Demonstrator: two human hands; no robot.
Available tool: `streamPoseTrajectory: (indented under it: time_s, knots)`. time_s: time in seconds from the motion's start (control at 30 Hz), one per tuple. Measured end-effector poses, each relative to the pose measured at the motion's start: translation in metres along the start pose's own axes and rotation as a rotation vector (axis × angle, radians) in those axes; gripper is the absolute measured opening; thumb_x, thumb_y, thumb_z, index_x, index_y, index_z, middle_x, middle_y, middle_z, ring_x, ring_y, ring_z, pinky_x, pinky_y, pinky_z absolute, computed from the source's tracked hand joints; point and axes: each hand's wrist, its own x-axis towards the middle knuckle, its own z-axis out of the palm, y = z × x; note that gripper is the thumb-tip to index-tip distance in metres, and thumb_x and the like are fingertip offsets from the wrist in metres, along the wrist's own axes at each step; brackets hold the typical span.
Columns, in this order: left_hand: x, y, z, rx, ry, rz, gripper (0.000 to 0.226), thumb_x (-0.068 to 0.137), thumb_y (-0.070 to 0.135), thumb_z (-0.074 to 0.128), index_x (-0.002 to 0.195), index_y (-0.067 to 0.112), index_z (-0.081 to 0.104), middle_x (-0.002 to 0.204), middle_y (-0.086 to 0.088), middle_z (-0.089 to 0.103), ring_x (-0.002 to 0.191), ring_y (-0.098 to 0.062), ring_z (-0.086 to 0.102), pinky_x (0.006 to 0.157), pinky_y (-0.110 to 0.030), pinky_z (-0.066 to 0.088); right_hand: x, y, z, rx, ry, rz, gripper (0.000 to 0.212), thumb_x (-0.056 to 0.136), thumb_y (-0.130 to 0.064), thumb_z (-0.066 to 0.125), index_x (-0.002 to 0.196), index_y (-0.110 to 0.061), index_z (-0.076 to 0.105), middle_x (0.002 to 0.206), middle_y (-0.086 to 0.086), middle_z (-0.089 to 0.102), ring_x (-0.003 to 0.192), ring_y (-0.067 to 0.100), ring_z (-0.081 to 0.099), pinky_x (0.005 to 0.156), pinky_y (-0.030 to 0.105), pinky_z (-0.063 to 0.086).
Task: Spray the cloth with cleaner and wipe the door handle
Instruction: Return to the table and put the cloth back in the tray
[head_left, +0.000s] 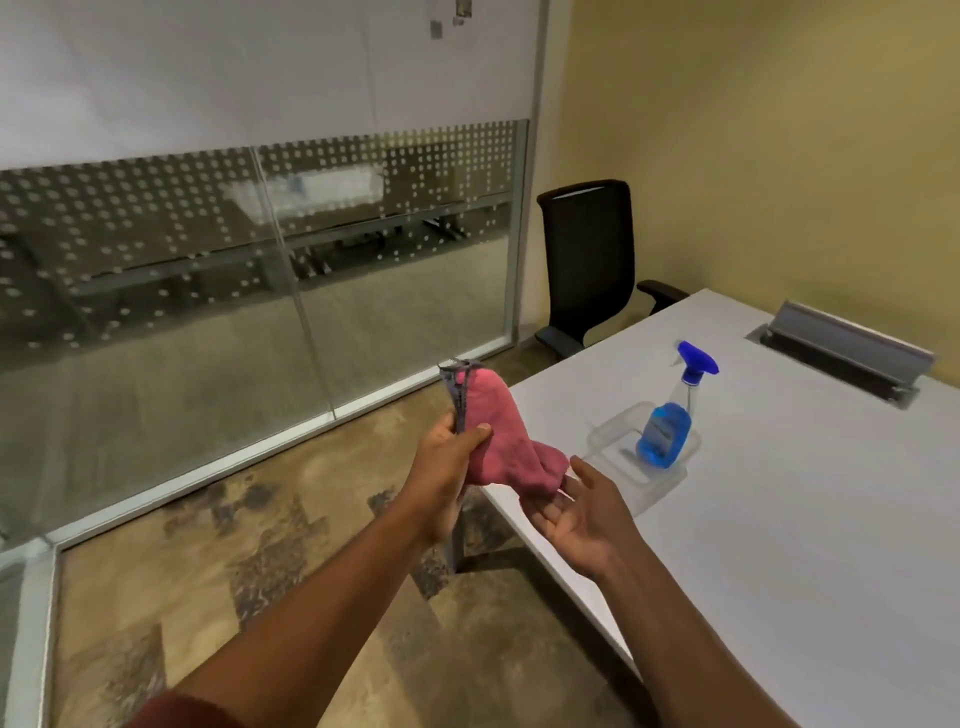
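A pink cloth (501, 436) with a grey stitched edge is bunched in my left hand (449, 460), held upright in the air just off the table's near corner. My right hand (584, 512) lies palm up under the cloth's lower end, fingers spread and touching the fabric without gripping it. A spray bottle (667, 423) with blue liquid and a blue trigger head stands in a clear plastic tray (608, 434) on the white table, a little right of my hands. No door handle is in view.
The white table (779, 519) fills the right side, with a grey cable hatch (852, 353) raised at the back. A black office chair (589, 265) stands in the corner. A glass partition (260, 286) with a dotted band runs along the left above the mottled floor.
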Motion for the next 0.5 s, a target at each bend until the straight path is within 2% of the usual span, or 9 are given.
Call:
streamPoseTrajectory:
  time_s: [0.07,0.17,0.3,0.43,0.5]
  knots:
    - [0.023,-0.001,0.009,-0.011,-0.026,-0.035,0.038,0.095,0.013,0.064,0.133,0.014,0.059,0.107,-0.006,0.076,0.091,-0.019,0.074,0.065,-0.026,0.058,0.013,-0.010,-0.002,0.025,0.048,0.012,0.047,0.100,-0.037,0.051,0.126,0.001,0.059,0.128,0.023,0.065,0.121,0.038,0.061,0.107,0.047,0.046]
    - [0.055,-0.005,0.022,-0.009,-0.074,-0.077,0.036,0.094,0.011,0.065,0.129,0.015,0.062,0.094,-0.002,0.079,0.075,-0.012,0.075,0.055,-0.022,0.055,0.033,-0.024,-0.006,0.136,0.116,-0.026,0.042,0.098,-0.036,0.055,0.121,-0.002,0.063,0.120,0.024,0.068,0.114,0.036,0.065,0.098,0.045,0.053]
    - [0.097,-0.011,0.033,-0.007,-0.159,-0.120,0.037,0.093,0.009,0.065,0.128,0.020,0.064,0.098,-0.001,0.079,0.083,-0.014,0.076,0.060,-0.025,0.057,0.063,-0.042,-0.004,0.261,0.169,-0.110,0.036,0.096,-0.037,0.060,0.117,-0.008,0.064,0.099,0.022,0.076,0.088,0.033,0.074,0.077,0.043,0.061]
    - [0.140,-0.011,0.040,-0.018,-0.228,-0.178,0.033,0.091,0.019,0.070,0.124,0.016,0.066,0.106,-0.008,0.079,0.090,-0.020,0.077,0.065,-0.028,0.059,0.083,-0.057,0.001,0.285,0.156,-0.206,0.025,0.094,-0.029,0.065,0.114,-0.014,0.063,0.103,0.021,0.076,0.089,0.035,0.076,0.071,0.045,0.061]
    - [0.162,-0.012,0.044,-0.018,-0.259,-0.221,0.035,0.090,0.027,0.072,0.122,0.014,0.067,0.107,-0.009,0.079,0.092,-0.021,0.077,0.066,-0.029,0.060,0.092,-0.065,0.003,0.338,0.178,-0.273,0.028,0.091,-0.026,0.069,0.117,-0.018,0.061,0.104,0.020,0.076,0.094,0.037,0.074,0.074,0.048,0.060]
